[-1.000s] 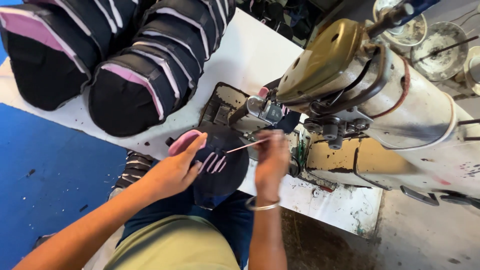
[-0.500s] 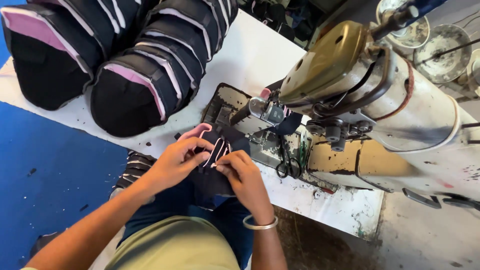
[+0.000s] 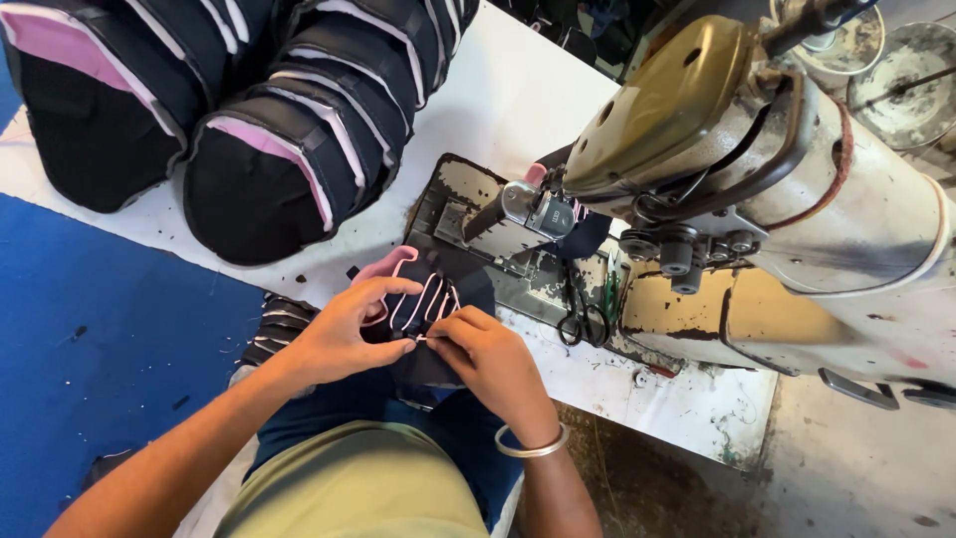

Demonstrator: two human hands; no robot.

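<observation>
Both hands pinch one black shoe upper (image 3: 428, 304) with white stripes and pink trim, left hand (image 3: 344, 334) and right hand (image 3: 488, 359) meeting at its near edge, before one sewing machine (image 3: 757, 189), two stacks of uppers (image 3: 289, 139) behind.

Head camera, looking steeply down, close

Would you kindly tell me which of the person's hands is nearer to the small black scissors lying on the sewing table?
Right. The right hand is just beside the scissors; the left hand is farther off, across the black striped shoe piece both hold.
</observation>
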